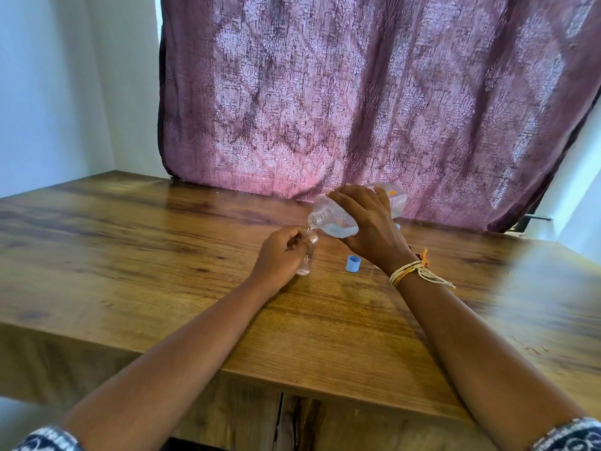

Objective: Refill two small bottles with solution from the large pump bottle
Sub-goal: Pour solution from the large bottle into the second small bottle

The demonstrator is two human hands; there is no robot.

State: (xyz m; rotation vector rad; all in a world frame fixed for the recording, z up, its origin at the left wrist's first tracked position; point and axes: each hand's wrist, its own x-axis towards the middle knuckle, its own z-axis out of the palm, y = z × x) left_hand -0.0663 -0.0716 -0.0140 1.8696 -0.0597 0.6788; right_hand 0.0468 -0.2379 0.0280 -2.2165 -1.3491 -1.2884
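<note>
My right hand (pixel 367 222) grips the large clear bottle (pixel 331 219), which has no pump on it and is tipped down to the left. Its threaded open neck points at the mouth of a small clear bottle (pixel 305 258). That small bottle stands upright on the wooden table (pixel 162 239), held around its upper part by my left hand (pixel 279 252). A thin run of clear liquid shows between the two openings. A small blue cap (pixel 353 264) lies on the table between my hands. My right hand and wrist hide what is behind them.
A purple patterned curtain (pixel 374 102) hangs right behind the table's far edge, close to the tipped bottle. The near table edge (pixel 292 385) runs across below my forearms. A thread band (pixel 413 271) circles my right wrist.
</note>
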